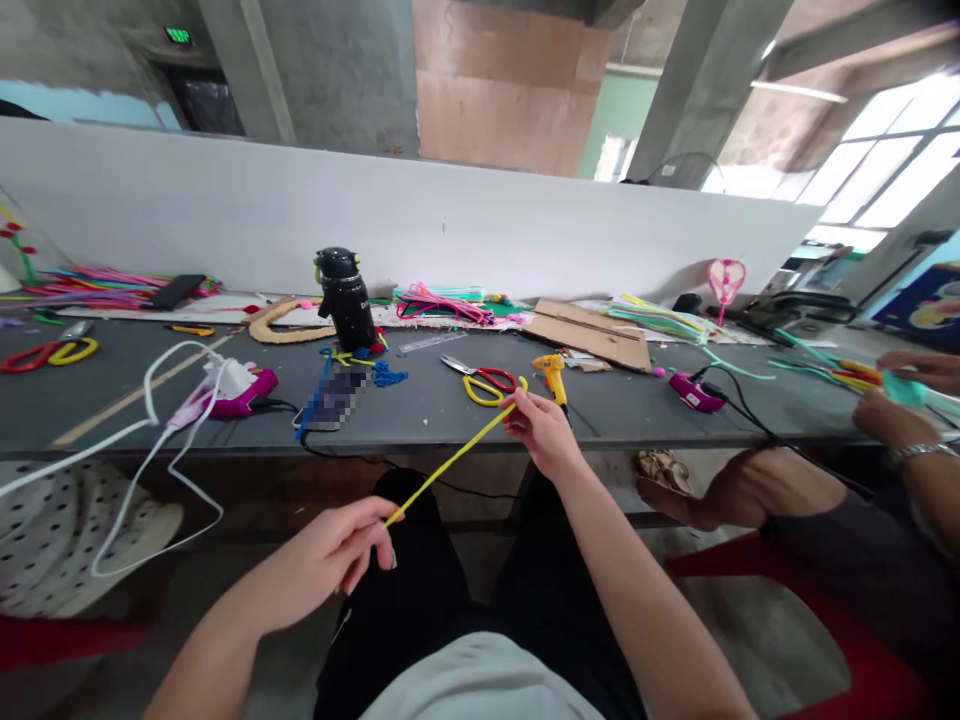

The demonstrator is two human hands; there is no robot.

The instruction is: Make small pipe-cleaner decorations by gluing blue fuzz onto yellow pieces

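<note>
Pinching yellow pipe cleaner [450,464] in head view, slanting seven to one o'clock above lap, left hand [349,545] gripping lower end, right hand [541,428] clasping near hooked tip, scissors [469,372] at right hand's ten, yellow glue gun [553,378] at its twelve.

From my end the stem's [446,462] lower end is hidden in the left hand [345,545], phone [337,398] pixelated, green sign [178,36] too small to read, white cable [75,456] and co-worker's arms [936,490] cut off at frame edges.
</note>
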